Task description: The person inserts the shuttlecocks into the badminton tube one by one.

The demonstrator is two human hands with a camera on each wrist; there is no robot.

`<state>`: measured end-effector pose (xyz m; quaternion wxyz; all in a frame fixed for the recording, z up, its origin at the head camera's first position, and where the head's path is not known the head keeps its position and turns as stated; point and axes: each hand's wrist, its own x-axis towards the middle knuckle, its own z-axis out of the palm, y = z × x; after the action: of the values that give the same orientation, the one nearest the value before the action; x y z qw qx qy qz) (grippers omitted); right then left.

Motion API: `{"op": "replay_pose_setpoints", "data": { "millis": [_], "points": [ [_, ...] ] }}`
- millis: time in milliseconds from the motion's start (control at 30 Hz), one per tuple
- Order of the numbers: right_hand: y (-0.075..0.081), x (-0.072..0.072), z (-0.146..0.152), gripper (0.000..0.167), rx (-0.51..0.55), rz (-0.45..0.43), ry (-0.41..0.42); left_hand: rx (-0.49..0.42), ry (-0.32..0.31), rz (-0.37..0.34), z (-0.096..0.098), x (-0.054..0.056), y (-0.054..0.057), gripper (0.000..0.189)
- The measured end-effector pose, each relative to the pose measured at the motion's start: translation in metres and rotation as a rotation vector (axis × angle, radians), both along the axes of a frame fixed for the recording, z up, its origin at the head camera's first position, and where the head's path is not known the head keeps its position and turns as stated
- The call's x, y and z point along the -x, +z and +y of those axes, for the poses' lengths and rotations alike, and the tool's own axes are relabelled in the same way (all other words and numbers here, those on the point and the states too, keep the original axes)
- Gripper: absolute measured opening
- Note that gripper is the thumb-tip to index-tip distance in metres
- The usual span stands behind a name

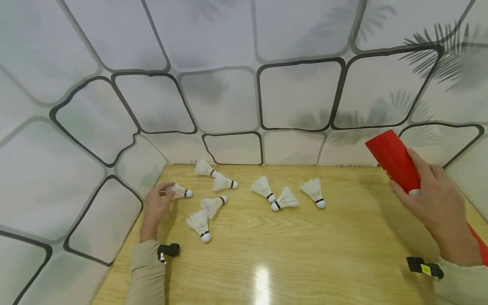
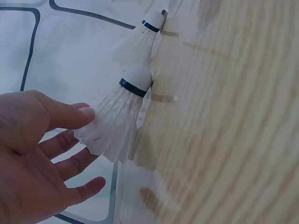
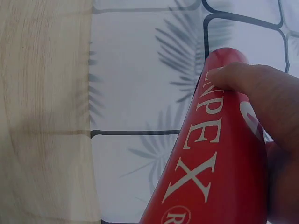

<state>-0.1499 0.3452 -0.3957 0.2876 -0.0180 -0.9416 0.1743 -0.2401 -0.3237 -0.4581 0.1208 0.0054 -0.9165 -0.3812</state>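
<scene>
At the table's left side my left hand (image 1: pixel 157 206) pinches the feathered end of a white shuttlecock (image 1: pixel 182 192) between thumb and forefinger. In the left wrist view the thumb (image 2: pixel 81 117) lies against the feather edge, while the other fingers spread loosely beneath. This shuttlecock's cork (image 2: pixel 138 77) has a dark band and points away from the palm. On the right, my right hand (image 1: pixel 438 207) grips a red shuttlecock tube (image 1: pixel 394 159), held tilted above the table. White lettering runs along the tube (image 3: pixel 205 154) in the right wrist view. What is inside it is hidden.
Several more shuttlecocks lie on the wooden table (image 1: pixel 289 254): a group beside the left hand, including one shuttlecock (image 1: pixel 199 224) nearest the front, and three in the middle, with one shuttlecock (image 1: pixel 314 192) rightmost. A patterned wall (image 1: pixel 221 101) borders the table's back and sides.
</scene>
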Motion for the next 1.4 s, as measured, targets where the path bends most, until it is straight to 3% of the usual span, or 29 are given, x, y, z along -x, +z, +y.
{"op": "replay_pose_setpoints", "data": {
  "millis": [233, 400, 600, 1000, 1200, 1400],
  "points": [
    [0.007, -0.002, -0.005, 0.082, 0.008, 0.147, 0.021, -0.001, 0.033, 0.045, 0.0, 0.004, 0.0, 0.028],
    [0.016, -0.002, -0.01, 0.081, 0.04, 0.116, 0.041, -0.013, 0.073, 0.089, -0.001, 0.004, 0.003, 0.028],
    [0.025, -0.002, -0.014, 0.083, 0.05, 0.114, 0.127, -0.059, 0.072, 0.127, 0.005, 0.004, 0.01, 0.028],
    [0.032, -0.009, -0.025, 0.089, 0.088, 0.125, 0.2, -0.087, 0.085, 0.224, 0.028, -0.003, 0.041, 0.025],
    [0.034, -0.012, -0.023, 0.09, 0.063, 0.169, 0.249, -0.149, 0.065, 0.288, 0.042, -0.009, 0.055, 0.024],
    [0.035, -0.013, -0.023, 0.09, 0.108, 0.164, 0.299, -0.19, 0.053, 0.365, 0.054, -0.015, 0.067, 0.023]
  ]
}}
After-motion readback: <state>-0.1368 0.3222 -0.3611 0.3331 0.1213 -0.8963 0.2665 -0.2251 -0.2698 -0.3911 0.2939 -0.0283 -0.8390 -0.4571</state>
